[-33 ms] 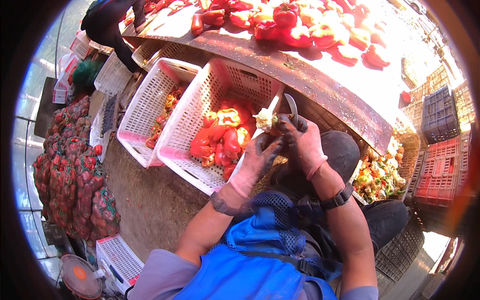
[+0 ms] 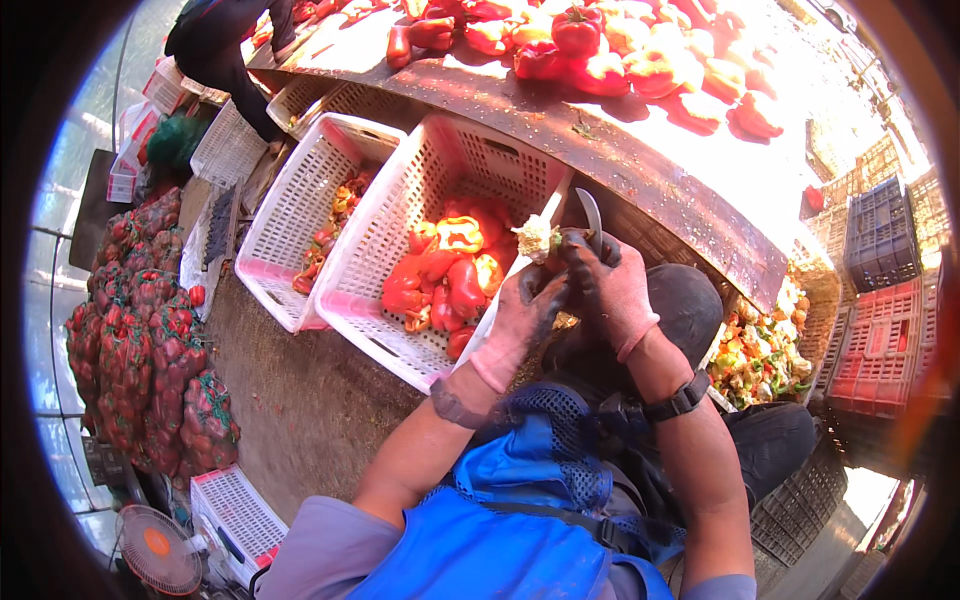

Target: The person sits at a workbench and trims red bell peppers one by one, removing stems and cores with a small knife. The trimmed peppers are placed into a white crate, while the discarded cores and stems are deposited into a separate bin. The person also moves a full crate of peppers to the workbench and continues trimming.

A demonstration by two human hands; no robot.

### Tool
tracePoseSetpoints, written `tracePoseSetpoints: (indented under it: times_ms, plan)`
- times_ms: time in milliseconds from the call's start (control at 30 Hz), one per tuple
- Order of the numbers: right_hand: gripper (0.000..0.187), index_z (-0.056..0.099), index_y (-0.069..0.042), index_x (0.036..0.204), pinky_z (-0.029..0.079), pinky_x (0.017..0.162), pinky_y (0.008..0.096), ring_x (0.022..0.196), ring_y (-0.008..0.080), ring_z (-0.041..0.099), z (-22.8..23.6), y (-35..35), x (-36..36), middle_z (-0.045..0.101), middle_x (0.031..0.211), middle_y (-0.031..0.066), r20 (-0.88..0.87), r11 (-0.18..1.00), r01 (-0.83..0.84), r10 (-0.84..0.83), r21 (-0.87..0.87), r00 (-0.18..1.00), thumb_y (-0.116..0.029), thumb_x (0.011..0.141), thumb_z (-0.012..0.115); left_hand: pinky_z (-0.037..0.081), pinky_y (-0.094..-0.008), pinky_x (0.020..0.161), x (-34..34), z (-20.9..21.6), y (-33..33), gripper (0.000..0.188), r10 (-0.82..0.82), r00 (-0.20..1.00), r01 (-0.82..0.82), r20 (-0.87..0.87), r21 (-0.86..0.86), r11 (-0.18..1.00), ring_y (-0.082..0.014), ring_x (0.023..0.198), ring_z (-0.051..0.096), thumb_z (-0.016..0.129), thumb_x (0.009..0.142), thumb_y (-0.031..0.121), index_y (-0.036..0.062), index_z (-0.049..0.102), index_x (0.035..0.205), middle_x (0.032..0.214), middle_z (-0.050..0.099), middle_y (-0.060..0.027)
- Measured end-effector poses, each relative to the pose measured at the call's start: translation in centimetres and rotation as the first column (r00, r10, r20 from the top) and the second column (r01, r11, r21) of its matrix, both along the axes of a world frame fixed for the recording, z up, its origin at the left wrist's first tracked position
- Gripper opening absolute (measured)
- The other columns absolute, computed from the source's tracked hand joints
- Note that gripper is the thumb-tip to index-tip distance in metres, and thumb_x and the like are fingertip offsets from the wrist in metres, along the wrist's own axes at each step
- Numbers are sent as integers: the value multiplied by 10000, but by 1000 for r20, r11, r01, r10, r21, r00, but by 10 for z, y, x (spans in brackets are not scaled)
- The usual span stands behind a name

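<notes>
Both my hands wear pink gloves with dark, stained fingers, and they meet in front of the crate's near right corner. My right hand [image 2: 612,283] is closed round a knife [image 2: 590,212], its curved blade pointing up and away. Fingers of my left hand [image 2: 528,308] are closed against the right ones, under a pale, seedy pepper core [image 2: 536,238] that sticks out between the hands. The fingertips hide its lower end. Just left of the hands, a white and pink plastic crate [image 2: 350,290] holds cut red pepper pieces [image 2: 440,290].
A second crate [image 2: 272,235] with pepper scraps stands to the left. Whole red peppers [image 2: 577,32] cover the table [image 2: 470,105] ahead. Pepper trimmings [image 2: 765,345] fill a container by my right knee. Net bags of peppers [image 2: 150,360], a fan [image 2: 158,548] and another person [image 2: 215,50] are leftward.
</notes>
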State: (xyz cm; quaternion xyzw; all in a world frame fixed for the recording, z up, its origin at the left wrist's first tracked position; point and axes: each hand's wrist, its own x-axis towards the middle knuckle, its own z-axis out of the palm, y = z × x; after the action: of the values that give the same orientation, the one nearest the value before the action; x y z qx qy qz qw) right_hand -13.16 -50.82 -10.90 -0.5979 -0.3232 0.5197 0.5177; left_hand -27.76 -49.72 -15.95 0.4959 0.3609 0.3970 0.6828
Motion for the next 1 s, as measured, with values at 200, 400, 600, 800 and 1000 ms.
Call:
tracePoseSetpoints:
  times_ms: [200,400,600,800,1000]
  plan:
    - [224,739,3,1065,515,614,255,717,51,581,-3,-6,6,698,804,1,-15,999,31,-31,12,999,-203,982,706,581,-272,722,21,-2,3,223,133,989,-121,63,-163,979,-108,840,672,650,1011,139,-13,647,1174,1001,710,-60]
    - [227,738,2,1082,515,660,265,723,60,582,-10,-4,5,706,832,0,163,994,61,-76,92,984,-197,977,710,568,-325,778,13,-12,10,202,127,981,-89,-149,237,967,-195,866,690,651,974,91,-9,649,1149,989,715,-109]
    - [208,732,4,1072,464,647,229,732,37,558,4,-7,12,701,849,-14,13,990,134,-135,34,991,-184,985,710,534,-456,817,-44,-17,23,212,273,719,220,-639,583,782,-369,948,667,706,911,189,43,702,1065,978,686,-163]
    - [263,711,-12,1002,446,501,260,515,105,559,61,-15,48,632,665,25,-36,948,295,-293,117,956,-268,1018,655,498,-444,697,-117,-50,45,337,354,460,98,-814,443,891,-377,748,641,776,890,308,4,637,849,807,648,-202]
    - [326,703,-4,1005,483,524,285,526,126,565,77,-54,155,638,694,67,243,853,368,-471,370,848,-327,993,661,552,-433,795,-144,-83,63,375,244,280,236,-929,313,920,-325,835,697,807,846,387,51,717,986,912,724,-153]
